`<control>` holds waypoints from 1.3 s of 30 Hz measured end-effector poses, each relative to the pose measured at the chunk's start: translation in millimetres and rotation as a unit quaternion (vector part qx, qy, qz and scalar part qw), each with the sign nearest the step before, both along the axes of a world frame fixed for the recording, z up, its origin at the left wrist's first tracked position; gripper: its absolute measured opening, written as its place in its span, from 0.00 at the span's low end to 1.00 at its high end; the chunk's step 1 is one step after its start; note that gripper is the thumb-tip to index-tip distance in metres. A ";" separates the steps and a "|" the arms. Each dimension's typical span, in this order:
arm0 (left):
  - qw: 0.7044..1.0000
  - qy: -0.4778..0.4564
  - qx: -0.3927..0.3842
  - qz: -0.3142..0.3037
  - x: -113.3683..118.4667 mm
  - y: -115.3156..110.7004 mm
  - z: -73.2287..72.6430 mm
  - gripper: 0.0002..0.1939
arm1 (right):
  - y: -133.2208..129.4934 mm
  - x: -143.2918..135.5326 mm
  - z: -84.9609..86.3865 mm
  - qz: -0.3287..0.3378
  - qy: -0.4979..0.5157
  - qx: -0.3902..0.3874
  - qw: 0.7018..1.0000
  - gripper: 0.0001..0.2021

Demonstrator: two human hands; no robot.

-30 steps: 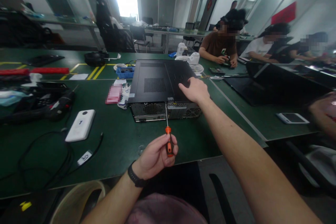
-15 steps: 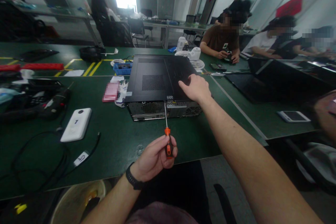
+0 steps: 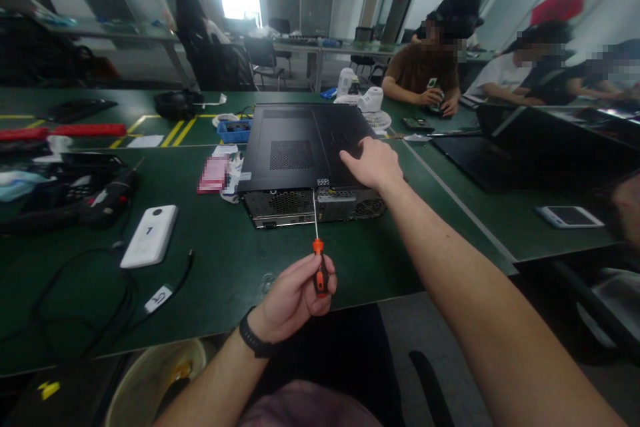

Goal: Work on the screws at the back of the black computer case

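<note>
Just ahead of the left hand (image 3: 295, 293), a slim screwdriver (image 3: 320, 278) with an orange-and-black handle and a thin silver shaft is pointing away from the body, its tip reaching the near edge of a flat black metal computer case (image 3: 295, 123), just under its top. That hand is closing snugly around the handle, palm turned up, thumb lying along it. Beyond the grip and to its right, the right hand (image 3: 376, 163) is resting palm down on top of the case, thumb spread from the fingers and grasping nothing that shows, apparently steadying it. Over the past second very little is changing: the view is shifting slightly, while tip, case and both hands are keeping their places relative to one another. Work therefore seems to be continuing at this one spot, with no part visibly coming away; whether the shaft is turning, or what exactly the tip is meeting, is too small to tell. Just right of the tip, a silver metal bracket (image 3: 336, 199) is showing; well left of the grip, a white rounded-rectangular device (image 3: 149, 236) is lying on the green tabletop (image 3: 360, 267).
</note>
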State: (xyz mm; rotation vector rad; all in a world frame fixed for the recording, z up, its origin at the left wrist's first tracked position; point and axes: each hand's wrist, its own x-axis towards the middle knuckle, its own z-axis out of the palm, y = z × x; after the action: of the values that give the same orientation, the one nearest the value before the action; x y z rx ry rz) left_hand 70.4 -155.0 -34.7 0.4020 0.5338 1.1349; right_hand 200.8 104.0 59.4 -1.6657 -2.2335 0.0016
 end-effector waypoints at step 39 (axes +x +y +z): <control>1.000 -0.015 0.001 -0.009 -1.8 1.2 -1.4 0.17 | -5.6 -1.0 4.2 -0.011 0.004 -0.002 1.000 0.32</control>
State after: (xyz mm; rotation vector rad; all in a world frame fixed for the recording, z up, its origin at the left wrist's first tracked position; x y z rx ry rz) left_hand 68.6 -153.8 -36.1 0.3905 0.5027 1.1232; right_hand 199.8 98.5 63.6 -1.6896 -2.2091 0.0075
